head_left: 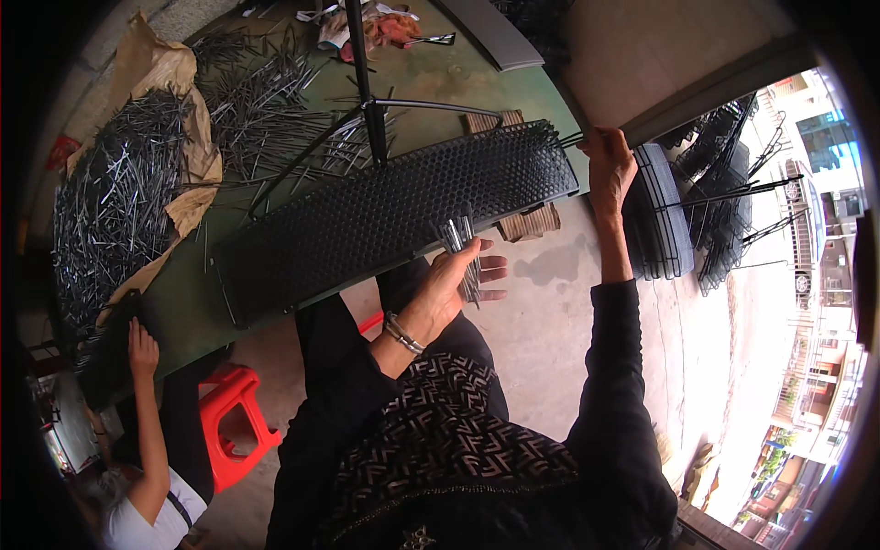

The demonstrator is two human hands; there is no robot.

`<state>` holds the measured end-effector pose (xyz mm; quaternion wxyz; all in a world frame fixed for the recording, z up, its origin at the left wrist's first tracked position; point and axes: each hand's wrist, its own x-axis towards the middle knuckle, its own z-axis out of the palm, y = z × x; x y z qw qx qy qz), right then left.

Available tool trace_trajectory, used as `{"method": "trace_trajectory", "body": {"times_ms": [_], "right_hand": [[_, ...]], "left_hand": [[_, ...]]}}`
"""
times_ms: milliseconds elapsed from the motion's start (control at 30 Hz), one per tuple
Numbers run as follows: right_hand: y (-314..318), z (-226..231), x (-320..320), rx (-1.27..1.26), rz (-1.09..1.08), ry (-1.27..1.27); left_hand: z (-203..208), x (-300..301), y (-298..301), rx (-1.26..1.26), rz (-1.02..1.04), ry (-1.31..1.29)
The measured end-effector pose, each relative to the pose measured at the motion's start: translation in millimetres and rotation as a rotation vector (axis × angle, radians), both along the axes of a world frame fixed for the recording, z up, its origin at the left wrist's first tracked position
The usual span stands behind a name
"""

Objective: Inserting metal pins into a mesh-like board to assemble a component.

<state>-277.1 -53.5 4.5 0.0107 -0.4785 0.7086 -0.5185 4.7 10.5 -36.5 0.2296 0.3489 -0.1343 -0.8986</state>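
Observation:
A long black panel with a honeycomb-patterned face [394, 197] lies tilted across the green table's front edge. In front of its lower edge my left hand [445, 286] grips a bundle of thin metal rods [456, 231] under the thumb, other fingers partly stretched out. Beyond the panel's right end, my right hand [610, 170] is closed with fingertips pinched on a thin dark rod [572, 139] that reaches to the panel's upper right corner. How far the rod runs into the panel I cannot tell.
Heaps of loose rods [128, 183] lie on brown paper [197, 137] on the green table [440, 73]. A black stand [367, 92] rises behind the panel. A red stool [234, 426] and a co-worker's hand [142, 348] are at left. Black wire racks [665, 211] stand at right.

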Motion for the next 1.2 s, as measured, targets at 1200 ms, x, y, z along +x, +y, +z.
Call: {"method": "trace_trajectory", "body": {"times_ms": [1200], "right_hand": [[-7.1,-10.8,-3.9,0.201,0.155,0.021]], "left_hand": [[8.2,4.0,3.1,-0.094,0.048,-0.006]]}}
